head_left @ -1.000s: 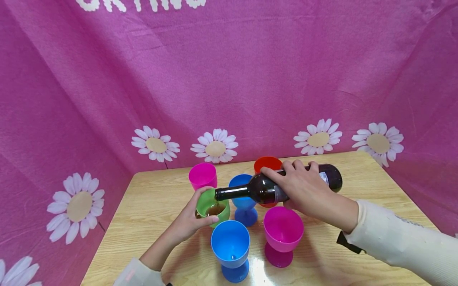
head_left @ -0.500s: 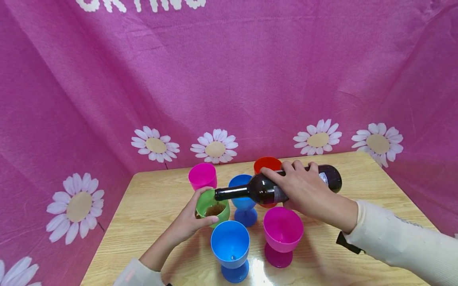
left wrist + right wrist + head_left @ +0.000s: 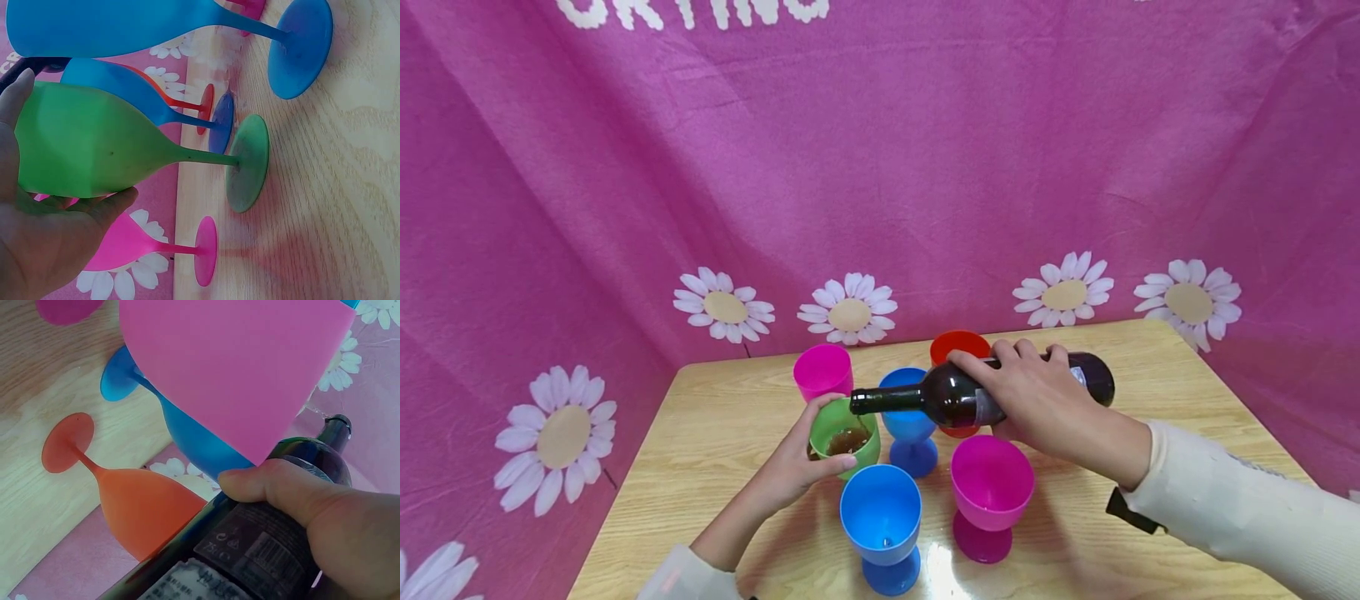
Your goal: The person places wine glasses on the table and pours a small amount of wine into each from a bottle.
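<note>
One blue cup (image 3: 881,510) stands nearest on the tabletop (image 3: 700,433), beyond it the left grip (image 3: 793,464) clasps the green cup (image 3: 94,139), and the right grip (image 3: 1041,402) holds a bottle (image 3: 951,396) tilted over that cup, where tipping too steeply could splash liquid (image 3: 848,442) out.

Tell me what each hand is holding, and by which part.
The left hand holds the green goblet around its bowl; the right hand grips the dark bottle around its body.

Long cream sleeves (image 3: 1240,500); black strap (image 3: 1132,512).
</note>
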`<state>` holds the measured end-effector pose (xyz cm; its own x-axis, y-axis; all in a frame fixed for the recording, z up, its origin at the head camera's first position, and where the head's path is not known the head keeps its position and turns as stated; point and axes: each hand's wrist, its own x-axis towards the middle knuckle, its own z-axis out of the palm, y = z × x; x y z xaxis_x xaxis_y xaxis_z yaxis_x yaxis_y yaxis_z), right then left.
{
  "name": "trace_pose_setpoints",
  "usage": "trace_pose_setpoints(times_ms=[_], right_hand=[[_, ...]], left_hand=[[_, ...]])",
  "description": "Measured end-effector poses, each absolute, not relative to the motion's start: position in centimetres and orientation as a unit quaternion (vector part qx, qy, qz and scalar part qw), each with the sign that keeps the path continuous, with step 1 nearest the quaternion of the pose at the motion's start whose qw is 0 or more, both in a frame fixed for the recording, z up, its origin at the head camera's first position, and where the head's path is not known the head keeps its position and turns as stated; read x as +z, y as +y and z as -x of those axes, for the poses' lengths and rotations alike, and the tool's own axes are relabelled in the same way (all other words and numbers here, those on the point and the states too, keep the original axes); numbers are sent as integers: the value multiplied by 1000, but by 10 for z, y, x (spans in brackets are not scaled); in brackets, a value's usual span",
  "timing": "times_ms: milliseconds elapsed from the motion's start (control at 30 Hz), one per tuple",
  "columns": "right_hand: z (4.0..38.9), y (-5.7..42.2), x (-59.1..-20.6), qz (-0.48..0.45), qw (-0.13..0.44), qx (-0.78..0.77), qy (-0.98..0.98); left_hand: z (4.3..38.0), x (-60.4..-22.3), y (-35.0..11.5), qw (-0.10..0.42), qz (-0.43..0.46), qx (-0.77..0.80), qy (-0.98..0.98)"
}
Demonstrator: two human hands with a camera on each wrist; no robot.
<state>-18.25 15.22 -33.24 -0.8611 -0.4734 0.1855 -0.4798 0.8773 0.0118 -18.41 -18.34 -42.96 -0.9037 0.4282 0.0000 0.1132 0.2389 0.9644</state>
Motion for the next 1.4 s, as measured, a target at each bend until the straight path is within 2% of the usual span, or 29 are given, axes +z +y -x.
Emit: trace_pose_setpoints(times_ms=[433, 800, 1400], right_hand=[[182, 160, -334, -246, 80, 74, -963], [184, 175, -343, -230, 95, 124, -960], [188, 195, -378, -236, 123, 324, -908]], left_hand=[[185, -428, -183, 129, -167, 585, 783], [187, -429, -183, 128, -166, 581, 787], [185, -430, -184, 130, -167, 580, 787]])
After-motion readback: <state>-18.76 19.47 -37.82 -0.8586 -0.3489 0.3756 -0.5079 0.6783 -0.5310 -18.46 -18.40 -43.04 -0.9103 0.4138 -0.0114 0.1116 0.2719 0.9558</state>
